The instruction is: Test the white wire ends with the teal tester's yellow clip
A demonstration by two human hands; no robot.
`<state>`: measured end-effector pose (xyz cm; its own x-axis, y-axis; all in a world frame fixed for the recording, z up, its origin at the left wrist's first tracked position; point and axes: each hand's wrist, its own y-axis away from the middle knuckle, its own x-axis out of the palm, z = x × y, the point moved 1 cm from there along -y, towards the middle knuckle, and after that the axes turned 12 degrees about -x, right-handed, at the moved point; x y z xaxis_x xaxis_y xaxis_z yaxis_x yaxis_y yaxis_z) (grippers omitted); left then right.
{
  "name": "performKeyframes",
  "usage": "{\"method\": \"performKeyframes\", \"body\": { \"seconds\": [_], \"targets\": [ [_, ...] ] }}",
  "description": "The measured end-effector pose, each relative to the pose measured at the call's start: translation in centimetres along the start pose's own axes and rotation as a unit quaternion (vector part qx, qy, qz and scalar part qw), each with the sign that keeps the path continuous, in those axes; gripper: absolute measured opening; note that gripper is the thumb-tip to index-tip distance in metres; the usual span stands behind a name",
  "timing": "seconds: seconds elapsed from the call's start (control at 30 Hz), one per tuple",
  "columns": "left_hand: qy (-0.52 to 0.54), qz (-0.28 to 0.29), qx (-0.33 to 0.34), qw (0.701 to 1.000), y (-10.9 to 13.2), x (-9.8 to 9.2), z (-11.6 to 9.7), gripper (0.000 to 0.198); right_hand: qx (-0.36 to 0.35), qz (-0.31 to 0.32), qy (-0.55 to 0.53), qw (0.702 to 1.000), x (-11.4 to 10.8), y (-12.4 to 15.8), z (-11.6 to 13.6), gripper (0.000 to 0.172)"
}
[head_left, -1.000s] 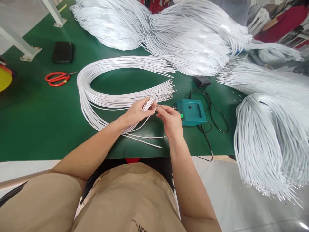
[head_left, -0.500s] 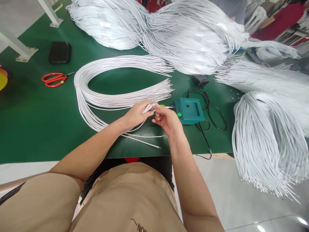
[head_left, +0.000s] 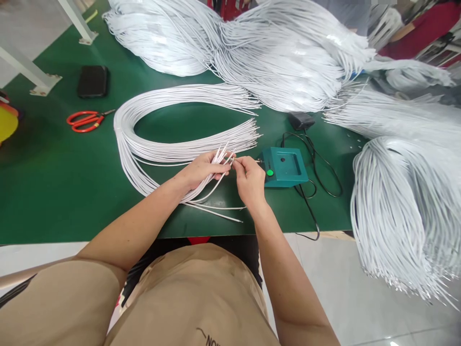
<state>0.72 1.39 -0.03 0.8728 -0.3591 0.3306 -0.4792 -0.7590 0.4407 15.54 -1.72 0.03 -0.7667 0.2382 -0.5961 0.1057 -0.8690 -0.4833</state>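
The green table [head_left: 72, 192] has its front edge just before the person's body, and the left forearm and right wrist cross it. Bare green surface stretches left of the left forearm, and more shows inside the curve of the wire loop [head_left: 124, 129]. Right of the right hand [head_left: 251, 181] the room is tight: a teal box [head_left: 286, 180] sits just beside it, with a black cord [head_left: 340, 187] curling behind and down over the front edge. A big heap of wires [head_left: 281, 57] closes off the back, and a hanging bundle [head_left: 389, 216] spills over the edge at the right.

The wires [head_left: 220, 156] in work are thin, white and smooth, fanned at their tips. They lie in the left hand [head_left: 206, 169], above the table near its front edge, and trail back under the left wrist to the loop. Two strands stray out below the hands, their ends apart on the table. The left hand is closed around the bunch. The right thumb and forefinger pinch at the end of a wire, touching or nearly touching the left fingertips; the tip itself is too small to make out.

The teal box has a shallow square hollow in its top with a small dark round spot in it, and a green button [head_left: 270, 173] on the side toward the person. A black case [head_left: 92, 80] lies closed near red-handled scissors [head_left: 84, 121]
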Motion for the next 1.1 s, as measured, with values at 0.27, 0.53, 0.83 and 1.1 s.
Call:
{"method": "performKeyframes", "body": {
  "seconds": [0.27, 0.53, 0.83, 1.1],
  "targets": [
    [-0.042, -0.053, 0.016, 0.998, -0.9, -0.4, 0.6, 0.046, -0.15, 0.148, 0.32, 0.924, -2.4, -1.5, -1.0, 0.024],
    [-0.13, -0.104, 0.049, 0.985, -1.8, -0.6, 1.0, 0.05, -0.104, 0.252, 0.289, 0.918, -3.9, -3.6, -3.3, 0.012],
    [-0.246, -0.173, 0.06, 0.952, -2.6, -0.9, 1.4, 0.051, -0.086, 0.214, 0.289, 0.929, -3.6, -3.9, -3.5, 0.019],
    [-0.239, -0.148, 0.049, 0.958, -2.7, -0.9, 1.4, 0.044, -0.073, 0.162, 0.338, 0.924, -4.5, -2.9, -3.3, 0.021]
  ]
}}
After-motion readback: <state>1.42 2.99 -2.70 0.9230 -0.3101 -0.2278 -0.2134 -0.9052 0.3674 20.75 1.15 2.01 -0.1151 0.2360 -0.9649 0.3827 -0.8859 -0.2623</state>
